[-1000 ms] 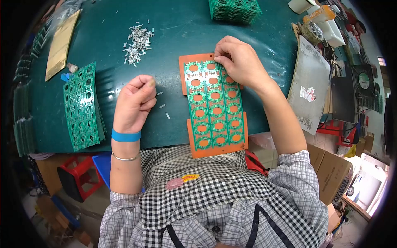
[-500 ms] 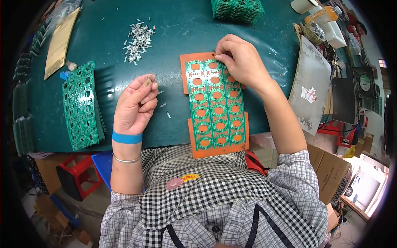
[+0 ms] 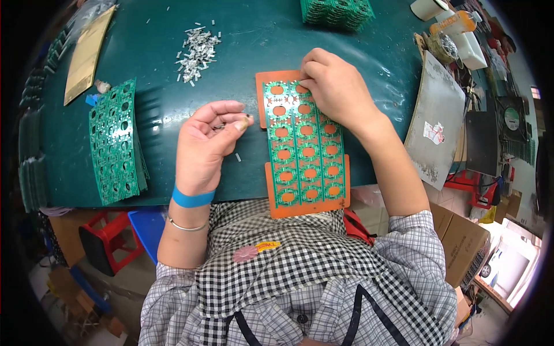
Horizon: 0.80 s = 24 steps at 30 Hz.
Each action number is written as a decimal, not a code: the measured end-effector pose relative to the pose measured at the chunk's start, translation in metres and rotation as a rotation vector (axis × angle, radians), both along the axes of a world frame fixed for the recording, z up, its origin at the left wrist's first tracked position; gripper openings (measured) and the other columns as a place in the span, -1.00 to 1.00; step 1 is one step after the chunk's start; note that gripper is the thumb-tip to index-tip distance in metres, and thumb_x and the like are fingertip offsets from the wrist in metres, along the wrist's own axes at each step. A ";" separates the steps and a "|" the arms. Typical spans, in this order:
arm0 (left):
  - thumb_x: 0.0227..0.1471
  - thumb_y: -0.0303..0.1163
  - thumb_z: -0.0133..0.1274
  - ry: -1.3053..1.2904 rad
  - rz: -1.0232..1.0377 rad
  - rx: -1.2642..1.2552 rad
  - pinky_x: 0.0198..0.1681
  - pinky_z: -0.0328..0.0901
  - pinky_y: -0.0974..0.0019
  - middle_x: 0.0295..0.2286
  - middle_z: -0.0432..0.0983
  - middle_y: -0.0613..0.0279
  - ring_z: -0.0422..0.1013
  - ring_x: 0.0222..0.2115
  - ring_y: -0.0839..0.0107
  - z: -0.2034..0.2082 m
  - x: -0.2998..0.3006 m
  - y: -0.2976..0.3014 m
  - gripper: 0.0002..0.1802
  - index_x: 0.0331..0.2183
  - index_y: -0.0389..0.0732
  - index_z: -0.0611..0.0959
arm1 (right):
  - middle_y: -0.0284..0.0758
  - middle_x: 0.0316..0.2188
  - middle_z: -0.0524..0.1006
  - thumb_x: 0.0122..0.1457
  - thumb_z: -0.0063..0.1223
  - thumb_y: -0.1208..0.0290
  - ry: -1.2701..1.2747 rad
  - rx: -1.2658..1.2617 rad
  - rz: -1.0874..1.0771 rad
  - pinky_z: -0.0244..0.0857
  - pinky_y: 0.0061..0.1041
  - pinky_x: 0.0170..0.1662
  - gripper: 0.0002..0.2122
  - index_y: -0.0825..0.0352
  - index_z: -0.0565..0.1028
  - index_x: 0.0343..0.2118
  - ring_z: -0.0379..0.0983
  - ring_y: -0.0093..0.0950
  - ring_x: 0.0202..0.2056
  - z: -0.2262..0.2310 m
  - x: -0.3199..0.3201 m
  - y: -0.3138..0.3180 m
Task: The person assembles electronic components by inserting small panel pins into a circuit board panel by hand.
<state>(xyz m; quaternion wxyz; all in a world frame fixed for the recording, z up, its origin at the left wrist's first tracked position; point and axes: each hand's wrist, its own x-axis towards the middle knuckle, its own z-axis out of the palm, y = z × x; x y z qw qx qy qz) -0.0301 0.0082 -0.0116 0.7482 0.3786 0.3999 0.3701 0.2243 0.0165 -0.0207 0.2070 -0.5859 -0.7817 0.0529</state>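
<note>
A green circuit board panel (image 3: 295,153) with rows of oval holes lies on an orange backing plate (image 3: 276,209) at the table's front edge. My left hand (image 3: 202,138), with a blue wristband, is just left of it, thumb and finger pinched together. Small dark bits show among its fingers, too tiny to name. Over the panel's upper end, my right hand (image 3: 336,85) has its fingers closed, the tips low against the board. Whatever is in those fingertips is hidden.
Small pale pieces (image 3: 197,53) lie heaped on the green table (image 3: 242,63). Stacked green panels stand at the left (image 3: 113,144) and far edge (image 3: 337,12). A brassy strip (image 3: 89,55) lies far left. On the right are a grey sheet (image 3: 434,121) and an orange-labelled bottle (image 3: 456,23).
My left hand has moved right, closer to the panel, and its pinched fingertips now point toward it. My right hand stays at the panel's upper end, its fingers slightly shifted.
</note>
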 end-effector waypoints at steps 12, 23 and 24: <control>0.02 -0.57 0.17 0.180 0.001 0.371 -0.32 0.29 0.60 -0.40 0.53 0.35 0.39 -0.39 0.69 0.003 0.022 -0.021 -0.85 -0.30 -0.33 0.59 | -0.31 -0.42 0.51 0.01 0.15 0.57 0.734 -0.206 0.238 0.34 -0.49 -0.33 -0.94 0.37 0.49 -0.46 0.45 -0.43 -0.39 0.030 -0.035 -0.034; -0.17 -0.50 0.27 0.967 -0.060 0.786 -0.53 0.26 0.36 -0.60 0.46 0.22 0.36 -0.61 0.45 -0.017 -0.019 0.012 -0.87 -0.47 -0.27 0.65 | -0.34 -0.31 0.46 0.00 0.14 0.65 0.383 -0.180 0.013 0.28 -0.59 -0.40 -0.93 0.42 0.46 -0.46 0.36 -0.57 -0.42 0.016 0.007 -0.028; -0.18 -0.48 0.28 1.016 -0.080 0.797 -0.52 0.27 0.31 -0.60 0.46 0.18 0.37 -0.60 0.36 -0.015 -0.016 0.011 -0.86 -0.49 -0.27 0.64 | -0.34 -0.31 0.46 0.00 0.14 0.65 0.379 -0.180 0.007 0.28 -0.59 -0.40 -0.93 0.42 0.46 -0.46 0.36 -0.57 -0.42 0.013 0.008 -0.028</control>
